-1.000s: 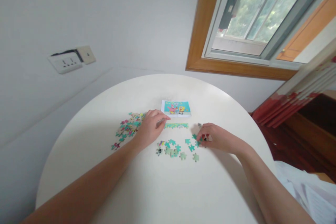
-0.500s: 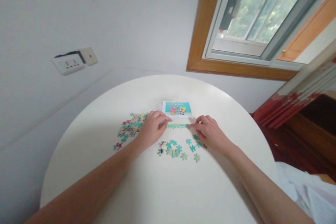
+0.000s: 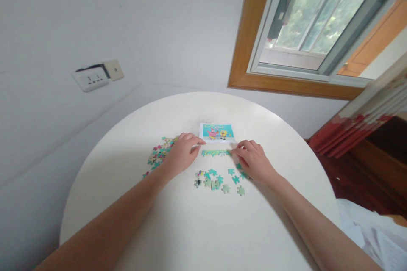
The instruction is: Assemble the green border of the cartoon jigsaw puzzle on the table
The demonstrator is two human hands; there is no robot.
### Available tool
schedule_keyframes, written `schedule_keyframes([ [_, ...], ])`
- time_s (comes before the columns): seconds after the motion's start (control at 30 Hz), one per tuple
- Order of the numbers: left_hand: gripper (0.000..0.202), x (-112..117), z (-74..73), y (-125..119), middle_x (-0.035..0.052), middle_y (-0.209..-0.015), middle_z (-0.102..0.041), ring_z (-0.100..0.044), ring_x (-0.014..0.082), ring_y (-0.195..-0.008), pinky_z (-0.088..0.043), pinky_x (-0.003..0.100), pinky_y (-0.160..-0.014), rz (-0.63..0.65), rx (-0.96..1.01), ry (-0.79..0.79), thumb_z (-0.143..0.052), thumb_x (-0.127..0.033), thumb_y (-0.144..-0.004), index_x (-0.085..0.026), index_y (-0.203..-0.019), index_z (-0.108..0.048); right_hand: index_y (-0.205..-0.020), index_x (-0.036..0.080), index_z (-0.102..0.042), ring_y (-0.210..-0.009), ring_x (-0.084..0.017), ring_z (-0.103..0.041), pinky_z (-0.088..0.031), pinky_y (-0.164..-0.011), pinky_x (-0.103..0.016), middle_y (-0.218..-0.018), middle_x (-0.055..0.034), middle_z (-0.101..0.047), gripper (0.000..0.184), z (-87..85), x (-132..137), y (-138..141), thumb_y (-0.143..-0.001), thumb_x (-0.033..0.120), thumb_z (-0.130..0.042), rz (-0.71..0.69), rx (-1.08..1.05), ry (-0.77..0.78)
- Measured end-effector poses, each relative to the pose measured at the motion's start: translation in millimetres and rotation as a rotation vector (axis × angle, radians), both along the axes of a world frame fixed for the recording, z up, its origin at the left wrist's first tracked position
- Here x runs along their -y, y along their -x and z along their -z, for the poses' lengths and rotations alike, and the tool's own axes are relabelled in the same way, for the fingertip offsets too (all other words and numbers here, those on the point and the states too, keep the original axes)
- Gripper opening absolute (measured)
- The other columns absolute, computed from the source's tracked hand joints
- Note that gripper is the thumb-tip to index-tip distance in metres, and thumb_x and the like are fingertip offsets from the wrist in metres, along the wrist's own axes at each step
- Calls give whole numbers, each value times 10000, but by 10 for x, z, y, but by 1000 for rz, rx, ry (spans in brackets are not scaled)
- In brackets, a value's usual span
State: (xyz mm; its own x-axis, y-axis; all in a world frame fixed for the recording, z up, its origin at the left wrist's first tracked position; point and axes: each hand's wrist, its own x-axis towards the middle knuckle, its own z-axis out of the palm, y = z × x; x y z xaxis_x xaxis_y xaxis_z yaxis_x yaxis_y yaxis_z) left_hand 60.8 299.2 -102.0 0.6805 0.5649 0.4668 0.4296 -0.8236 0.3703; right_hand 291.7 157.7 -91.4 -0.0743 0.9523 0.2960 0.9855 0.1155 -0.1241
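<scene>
A narrow strip of joined jigsaw pieces (image 3: pixel 216 153), green and teal, lies across the middle of the table. My left hand (image 3: pixel 184 155) rests just off its left end, thumb and forefinger apart with nothing seen between them. At the strip's right end, my right hand (image 3: pixel 253 160) has thumb and forefinger closed on the end piece. Its other fingers are curled. Beyond the strip lies a picture card (image 3: pixel 218 133) with a pink and a yellow cartoon figure. Several loose jigsaw pieces (image 3: pixel 225 188), mostly teal and pale green, are scattered nearer me.
A heap of mixed jigsaw pieces (image 3: pixel 158 156) lies left, partly behind my left hand. The round white table (image 3: pixel 197 228) meets a wall with a socket (image 3: pixel 92 78). A wood-framed window (image 3: pixel 238 77) is at the right, and white papers (image 3: pixel 365 228) lie beside the table.
My left fingertips have drawn slightly away from the strip's left end, which now shows more fully. My right hand stays at the right end. The view has shifted a little.
</scene>
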Motion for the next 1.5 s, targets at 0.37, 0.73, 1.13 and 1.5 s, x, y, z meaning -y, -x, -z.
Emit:
schedule_keyframes([
  [0.37, 185, -1, 16, 12, 45, -923, -641, -542, 219, -919, -423, 367, -863, 35, -102, 15, -565, -138, -794, -207, -925, -677, -1076, 263, -662, -992, -235, -479, -366, -816, -369, -1090, -79, -585, 327, -63, 32, 5, -833, 110, -504, -9, -47, 29],
  [0.73, 190, 12, -3, 13, 46, -958, -637, -535, 211, -936, -417, 351, -879, 36, -123, 22, -558, -145, -803, -202, -945, -670, -988, 231, -693, -917, -190, -531, -405, -839, -326, -916, -50, -626, 190, -229, 187, 363, -805, 216, -643, -387, -287, 148],
  [1.13, 186, 5, 21, 13, 50, -959, -628, -533, 221, -941, -416, 368, -880, 48, -113, 17, -559, -164, -810, -198, -960, -663, -932, 237, -721, -918, -191, -518, -404, -832, -322, -941, -55, -602, 155, -165, 147, 342, -783, 236, -676, -376, -294, 167],
  [1.5, 192, -11, 47, 15, 45, -963, -626, -534, 219, -944, -418, 373, -891, 48, -107, 22, -555, -175, -809, -212, -965, -663, -976, 248, -700, -947, -195, -515, -401, -843, -326, -969, -57, -600, 177, -182, 183, 448, -807, 251, -647, -406, -240, 166],
])
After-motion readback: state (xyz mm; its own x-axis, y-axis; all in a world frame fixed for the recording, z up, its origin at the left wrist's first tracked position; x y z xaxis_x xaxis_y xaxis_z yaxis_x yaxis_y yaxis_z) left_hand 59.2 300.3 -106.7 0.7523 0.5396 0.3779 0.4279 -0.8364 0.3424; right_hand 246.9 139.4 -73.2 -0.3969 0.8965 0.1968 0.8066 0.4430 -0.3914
